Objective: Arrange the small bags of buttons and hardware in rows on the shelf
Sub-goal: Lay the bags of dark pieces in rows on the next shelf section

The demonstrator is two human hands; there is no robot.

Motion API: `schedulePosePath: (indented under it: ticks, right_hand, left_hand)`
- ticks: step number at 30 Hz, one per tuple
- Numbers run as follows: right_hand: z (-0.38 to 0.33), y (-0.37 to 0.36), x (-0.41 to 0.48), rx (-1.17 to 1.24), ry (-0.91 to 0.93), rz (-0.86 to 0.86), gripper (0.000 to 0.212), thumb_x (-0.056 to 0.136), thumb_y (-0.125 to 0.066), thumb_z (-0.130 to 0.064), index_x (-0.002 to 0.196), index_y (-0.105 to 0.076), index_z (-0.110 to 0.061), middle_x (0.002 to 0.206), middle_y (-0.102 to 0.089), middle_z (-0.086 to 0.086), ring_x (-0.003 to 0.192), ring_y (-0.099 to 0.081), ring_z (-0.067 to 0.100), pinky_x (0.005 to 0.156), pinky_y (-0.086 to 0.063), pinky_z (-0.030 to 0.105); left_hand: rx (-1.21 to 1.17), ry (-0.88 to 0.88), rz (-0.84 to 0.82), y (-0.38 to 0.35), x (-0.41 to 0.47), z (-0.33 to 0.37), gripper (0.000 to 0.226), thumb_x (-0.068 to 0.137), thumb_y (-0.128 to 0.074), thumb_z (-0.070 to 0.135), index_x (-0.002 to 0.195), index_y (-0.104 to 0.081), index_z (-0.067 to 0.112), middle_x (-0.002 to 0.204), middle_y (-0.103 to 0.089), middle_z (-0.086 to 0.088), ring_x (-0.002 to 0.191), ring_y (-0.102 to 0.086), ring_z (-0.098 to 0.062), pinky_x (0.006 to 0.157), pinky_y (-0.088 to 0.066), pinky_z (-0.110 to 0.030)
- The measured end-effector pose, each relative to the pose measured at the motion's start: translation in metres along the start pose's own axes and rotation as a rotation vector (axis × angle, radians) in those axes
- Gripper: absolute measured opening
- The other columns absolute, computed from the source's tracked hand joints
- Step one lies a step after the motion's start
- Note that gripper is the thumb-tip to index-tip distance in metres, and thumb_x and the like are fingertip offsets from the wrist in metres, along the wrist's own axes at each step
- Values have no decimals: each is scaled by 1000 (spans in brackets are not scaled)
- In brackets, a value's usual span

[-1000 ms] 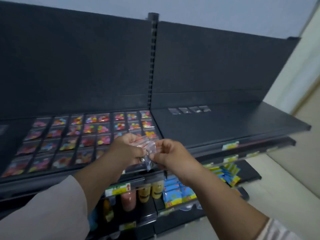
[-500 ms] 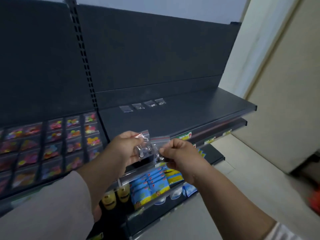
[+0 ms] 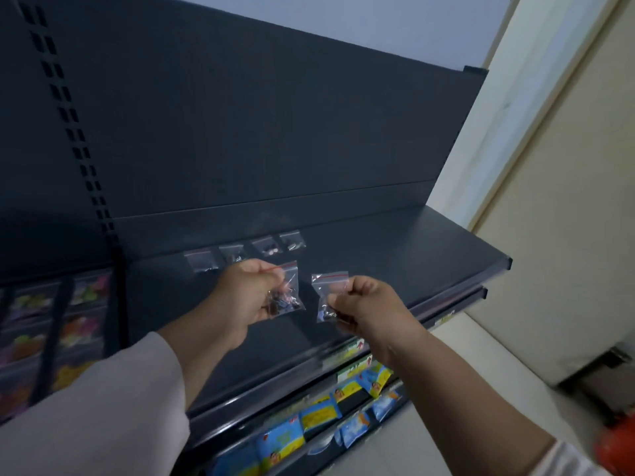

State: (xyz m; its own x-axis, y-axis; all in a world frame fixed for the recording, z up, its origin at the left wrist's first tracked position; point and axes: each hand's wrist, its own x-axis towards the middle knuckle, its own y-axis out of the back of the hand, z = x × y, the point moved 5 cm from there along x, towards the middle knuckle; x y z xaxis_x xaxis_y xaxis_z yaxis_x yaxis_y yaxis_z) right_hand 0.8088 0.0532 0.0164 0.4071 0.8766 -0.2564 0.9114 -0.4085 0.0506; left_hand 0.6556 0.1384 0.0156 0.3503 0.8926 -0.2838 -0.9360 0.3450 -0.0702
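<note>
Two bags [image 3: 288,286] [image 3: 327,289] upright, sealed ends topmost

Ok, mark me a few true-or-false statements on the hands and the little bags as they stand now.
1. The left hand and the right hand each pinch one clear zip bag: the left bag and the right bag. True.
2. The two held bags touch each other. False: a gap of dark shelf shows between them.
3. Six bags lie in the row at the back of the shelf. False: the back row holds four.
4. Blue and yellow packets sit on a lower shelf. True.
</note>
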Motion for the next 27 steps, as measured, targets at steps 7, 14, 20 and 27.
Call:
schedulePosePath:
  ticks: [7, 14, 20, 27]
  right_hand:
    - [-10, 26, 60, 11, -21, -2, 10, 86, -61, -2, 87, -60, -12, 71, -62, 1, 58, -60, 9, 50, -48, 17]
    - [-16, 56, 130, -42, -20, -73, 8, 86, -60, -1, 89, -60, -9, 69, -61, 5, 56, -56, 12, 59, -50, 24]
    - [-27, 79, 201, -142, -43, -188, 8, 89, -58, -9, 82, -59, -14, 71, -61, 2, 61, -54, 12, 61, -48, 25]
    - [-33, 96, 273, -268, 5, -257, 20, 88, -58, -6, 70, -58, -15, 65, -61, 2, 53, -48, 10, 48, -40, 17]
  left_hand:
    - [42, 4, 28, -28, 51, 17, 6, 92, -56, 10, 91, -62, 12, 78, -64, -6, 67, -60, -13, 58, -50, -27]
    - [88, 53, 112, -56, 99, 18, 10, 92, -54, 12, 85, -59, 15, 80, -65, -5, 75, -59, -17, 78, -50, -34]
    - [149, 26, 266, -83, 145, 20, 20, 87, -56, 5, 70, -59, 14, 65, -60, -9, 56, -55, -21, 51, -42, -23]
    - [334, -31, 425, -117, 198, 24, 22, 87, -52, 3, 69, -63, 12, 55, -61, -2, 41, -53, -4, 43, -40, -14]
